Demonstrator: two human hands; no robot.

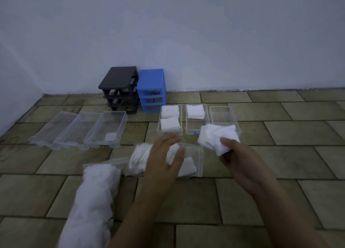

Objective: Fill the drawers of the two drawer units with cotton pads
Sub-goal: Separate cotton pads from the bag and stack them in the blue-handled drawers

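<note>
I see a floor (242, 197) of olive brick-pattern tiles meeting a pale wall (168, 33), dimly lit. At 12 o'clock, against the wall, the black drawer unit (119, 88) and the blue drawer unit (151, 90) stand side by side, touching, their frames without drawers. At 10 o'clock three clear drawers (78, 129) lie in a row; the rightmost holds one small white square. At 1 o'clock three more clear drawers (197, 120) sit side by side: the left one has two stacks of cotton pads (169, 118), the middle one a single stack at its far end, the right one shows none.

My left hand (164, 158) reaches forward, palm down, fingers relaxed and spread over an open clear bag of pads (188, 163), thumb touching the pads. My right hand (237, 154) is clenched round a thick wad of pads (214, 137), held above the near ends of the middle and right drawers. A long full bag of pads (91, 201) lies at 7 o'clock.
</note>
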